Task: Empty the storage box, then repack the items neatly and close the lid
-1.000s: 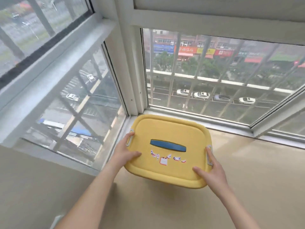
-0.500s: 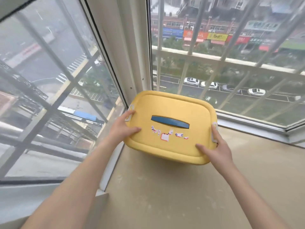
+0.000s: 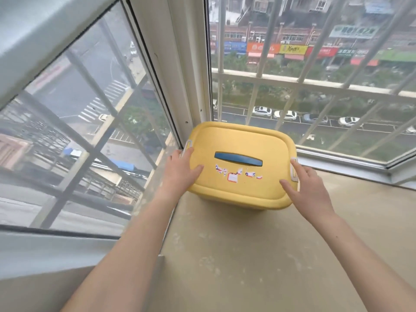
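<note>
Fingers spread flat on both sides: left hand [image 3: 182,171] and right hand [image 3: 309,184] rest on the lid [image 3: 240,149], gripping nothing. Box [image 3: 225,200] sits on the sill [image 3: 258,255], in the window corner. Looks like step one, lid still on. Next: release both side latches [image 3: 294,171], lift lid. Window frame [image 3: 180,86] crowds the left latch.

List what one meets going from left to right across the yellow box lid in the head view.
Left hand → white left latch → dark blue recessed handle → white right latch → right hand.
</note>
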`<state>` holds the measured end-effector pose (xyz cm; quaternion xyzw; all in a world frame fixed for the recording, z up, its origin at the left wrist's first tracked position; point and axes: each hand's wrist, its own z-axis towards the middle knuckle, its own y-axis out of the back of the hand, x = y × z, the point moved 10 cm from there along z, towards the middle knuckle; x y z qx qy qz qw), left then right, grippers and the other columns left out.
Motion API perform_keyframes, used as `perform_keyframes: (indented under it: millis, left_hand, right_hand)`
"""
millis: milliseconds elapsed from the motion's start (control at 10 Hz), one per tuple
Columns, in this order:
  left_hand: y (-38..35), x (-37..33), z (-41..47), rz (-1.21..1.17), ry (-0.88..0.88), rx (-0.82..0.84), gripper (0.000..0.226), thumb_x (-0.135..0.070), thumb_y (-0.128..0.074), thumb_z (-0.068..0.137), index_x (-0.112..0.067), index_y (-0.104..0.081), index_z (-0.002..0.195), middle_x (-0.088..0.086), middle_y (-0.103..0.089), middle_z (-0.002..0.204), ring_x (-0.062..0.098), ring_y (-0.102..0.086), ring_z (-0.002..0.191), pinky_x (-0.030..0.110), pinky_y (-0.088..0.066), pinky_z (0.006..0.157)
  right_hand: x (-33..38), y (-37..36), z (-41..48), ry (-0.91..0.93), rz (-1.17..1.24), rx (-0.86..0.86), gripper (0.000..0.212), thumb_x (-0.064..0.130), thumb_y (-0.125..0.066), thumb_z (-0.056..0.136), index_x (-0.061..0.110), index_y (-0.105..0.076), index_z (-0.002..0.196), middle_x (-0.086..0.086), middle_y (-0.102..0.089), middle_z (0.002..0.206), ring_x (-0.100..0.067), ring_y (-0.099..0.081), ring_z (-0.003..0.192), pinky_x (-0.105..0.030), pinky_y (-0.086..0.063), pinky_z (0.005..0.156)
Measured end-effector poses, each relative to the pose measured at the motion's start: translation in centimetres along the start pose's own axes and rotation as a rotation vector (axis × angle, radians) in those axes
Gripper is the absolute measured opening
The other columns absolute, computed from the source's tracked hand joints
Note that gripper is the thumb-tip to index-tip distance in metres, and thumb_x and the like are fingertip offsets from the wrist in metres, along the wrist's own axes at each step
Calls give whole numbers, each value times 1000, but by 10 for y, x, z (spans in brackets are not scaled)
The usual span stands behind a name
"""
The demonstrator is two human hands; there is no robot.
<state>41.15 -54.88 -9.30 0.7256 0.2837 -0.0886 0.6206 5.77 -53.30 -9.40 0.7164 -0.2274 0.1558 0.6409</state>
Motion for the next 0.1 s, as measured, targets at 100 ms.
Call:
perform_keyframes:
  millis: [100]
  left_hand:
    - [31,-43,-32,48,-174,-114,60,-45,-48,93,-17,-41,145,13,-42,145,33,-37,131,42,-33,108]
  right_hand:
    - [39,49,-26,187,-46,-221,49,34,-60,93,15,-54,138,-8,-59,126,-33,-51,112,-41,-43,88]
